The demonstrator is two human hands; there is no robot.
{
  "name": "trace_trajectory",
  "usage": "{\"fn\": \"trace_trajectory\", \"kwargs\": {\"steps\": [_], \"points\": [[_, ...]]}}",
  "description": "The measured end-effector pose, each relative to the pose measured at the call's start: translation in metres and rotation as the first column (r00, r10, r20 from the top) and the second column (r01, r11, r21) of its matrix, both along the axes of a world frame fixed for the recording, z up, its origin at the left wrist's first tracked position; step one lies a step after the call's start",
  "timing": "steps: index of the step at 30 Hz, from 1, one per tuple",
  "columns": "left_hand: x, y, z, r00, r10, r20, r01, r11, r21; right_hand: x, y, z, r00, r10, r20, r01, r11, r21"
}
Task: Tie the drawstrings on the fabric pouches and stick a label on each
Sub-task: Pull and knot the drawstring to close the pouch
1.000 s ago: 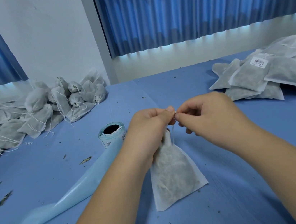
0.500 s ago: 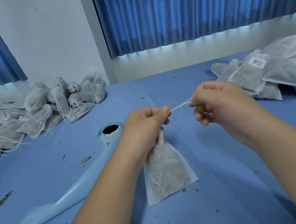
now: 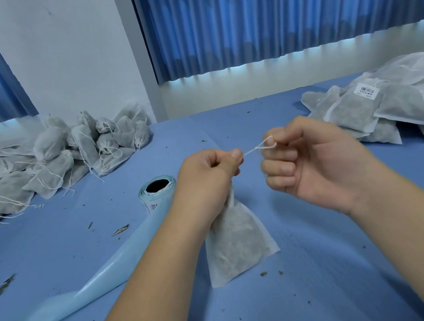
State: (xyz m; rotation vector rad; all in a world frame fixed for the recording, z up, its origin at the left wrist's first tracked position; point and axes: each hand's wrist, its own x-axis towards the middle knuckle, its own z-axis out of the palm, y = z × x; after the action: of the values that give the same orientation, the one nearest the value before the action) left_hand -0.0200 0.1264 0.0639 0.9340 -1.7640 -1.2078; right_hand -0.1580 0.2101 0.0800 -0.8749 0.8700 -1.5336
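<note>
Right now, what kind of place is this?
Probably a small packing workroom: a heap of filled pouches, a stack of labelled pouches, and a label roll on the blue table.

A small packing workroom: pouch heaps point(image 3: 51, 157) and label roll point(image 3: 157, 194) on blue table point(image 3: 329, 279).

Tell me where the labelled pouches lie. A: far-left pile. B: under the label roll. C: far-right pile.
C: a barcode label shows on a flat pouch in the far-right pile; the far-left pile shows none.
</note>
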Motion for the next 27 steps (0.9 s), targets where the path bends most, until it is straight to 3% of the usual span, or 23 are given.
{"fn": "trace_trajectory", "kwargs": {"steps": [4, 8, 11, 18, 24, 27], "points": [[0.0, -0.003, -0.002, 0.999, 0.054, 0.003, -0.053, 0.991, -0.124, -0.006, 0.003, 0.003, 0.998, 0.061, 0.01, -0.062, 0.992, 0.112], [-0.004, -0.001, -0.006, 0.999, 0.01, 0.031, -0.006, 0.992, -0.124, -0.006, 0.002, 0.002, 0.995, -0.035, 0.09, 0.033, 0.999, 0.023], [-0.006, -0.002, -0.007, 0.999, 0.012, 0.03, -0.008, 0.992, -0.129, -0.003, 0.002, 0.001, 0.992, 0.02, 0.124, -0.021, 1.0, 0.006], [-0.001, -0.009, -0.005, 0.997, 0.082, 0.009, -0.079, 0.98, -0.181, -0.01, 0.006, 0.005, 0.988, 0.148, -0.03, -0.141, 0.975, 0.169], [-0.001, -0.012, -0.009, 0.998, 0.068, 0.019, -0.064, 0.986, -0.153, -0.01, 0.005, -0.001, 0.994, 0.101, -0.036, -0.099, 0.994, 0.038], [0.0, -0.013, -0.009, 0.998, 0.065, 0.027, -0.06, 0.986, -0.159, -0.01, 0.005, -0.001, 0.991, 0.117, -0.069, -0.11, 0.989, 0.097]]}}
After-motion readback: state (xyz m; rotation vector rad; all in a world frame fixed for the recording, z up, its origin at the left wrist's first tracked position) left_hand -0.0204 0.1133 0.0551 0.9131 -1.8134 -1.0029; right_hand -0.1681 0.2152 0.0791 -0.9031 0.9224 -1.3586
